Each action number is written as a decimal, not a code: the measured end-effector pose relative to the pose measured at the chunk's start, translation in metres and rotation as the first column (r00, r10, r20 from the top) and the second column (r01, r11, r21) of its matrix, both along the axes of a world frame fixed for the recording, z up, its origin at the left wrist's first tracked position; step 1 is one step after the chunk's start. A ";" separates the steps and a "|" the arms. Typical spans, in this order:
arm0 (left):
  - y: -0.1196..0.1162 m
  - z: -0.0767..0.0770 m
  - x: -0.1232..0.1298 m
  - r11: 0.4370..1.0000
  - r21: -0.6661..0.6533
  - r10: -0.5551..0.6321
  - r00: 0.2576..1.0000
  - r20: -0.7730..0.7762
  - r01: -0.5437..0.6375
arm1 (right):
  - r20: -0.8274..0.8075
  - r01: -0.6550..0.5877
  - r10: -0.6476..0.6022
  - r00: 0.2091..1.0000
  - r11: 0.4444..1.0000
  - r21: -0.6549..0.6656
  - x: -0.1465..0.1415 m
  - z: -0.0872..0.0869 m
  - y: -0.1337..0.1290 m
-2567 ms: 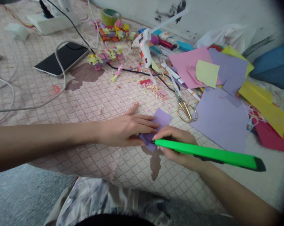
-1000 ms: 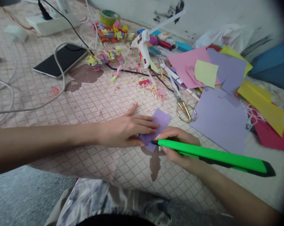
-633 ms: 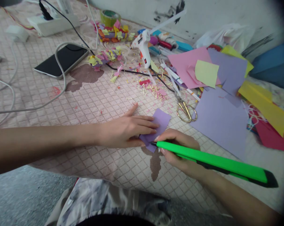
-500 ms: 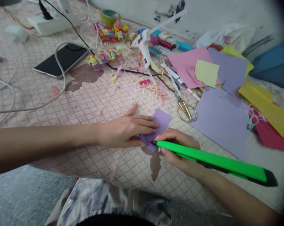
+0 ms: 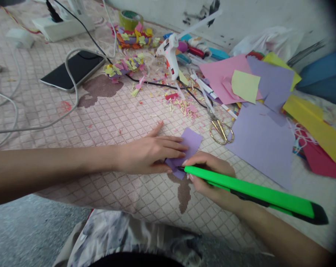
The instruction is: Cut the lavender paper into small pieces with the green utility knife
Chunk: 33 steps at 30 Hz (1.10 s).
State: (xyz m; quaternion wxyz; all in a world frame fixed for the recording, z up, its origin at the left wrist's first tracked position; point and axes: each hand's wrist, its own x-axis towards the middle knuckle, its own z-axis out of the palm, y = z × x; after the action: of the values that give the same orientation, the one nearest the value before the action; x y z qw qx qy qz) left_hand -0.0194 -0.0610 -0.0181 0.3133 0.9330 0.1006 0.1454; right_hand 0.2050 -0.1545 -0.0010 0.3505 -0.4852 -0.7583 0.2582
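Left hand (image 5: 151, 154) lies spread, grasping nothing, apparently steadying the paper (image 5: 192, 140); right hand (image 5: 217, 163) pinches the pen (image 5: 248, 187) near its tip, presumably for control.

Small piece of purple paper (image 5: 192, 140): plain, straight-edged in its exposed portions, lying flat just right of and below the centre of the frame. Set at a slant, upper end leaning right; left side partly covered, full outline not determinable. Green pen-like tool (image 5: 254, 190): long, bright green body, black rear end, dark section along the underside. Held at a slant, rear end toward the lower right, dark pointed tip at the paper's lower part. Tip contact cannot be confirmed.
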 end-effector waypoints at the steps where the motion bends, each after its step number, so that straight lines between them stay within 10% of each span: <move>1: 0.000 0.000 0.000 1.000 0.002 0.003 1.000 0.002 -0.003 | 0.003 0.004 -0.004 1.000 1.000 0.006 0.000 -0.001 -0.001; 33: -0.006 -0.003 0.001 0.998 0.038 0.055 0.998 0.030 -0.056 | -0.005 0.070 -0.070 0.998 0.997 0.011 -0.003 0.004 -0.008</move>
State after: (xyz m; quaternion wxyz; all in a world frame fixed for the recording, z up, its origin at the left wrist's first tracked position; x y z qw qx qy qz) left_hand -0.0189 -0.0673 -0.0211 0.2922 0.9336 0.1188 0.1696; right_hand 0.2016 -0.1622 0.0034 0.3640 -0.5089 -0.7414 0.2425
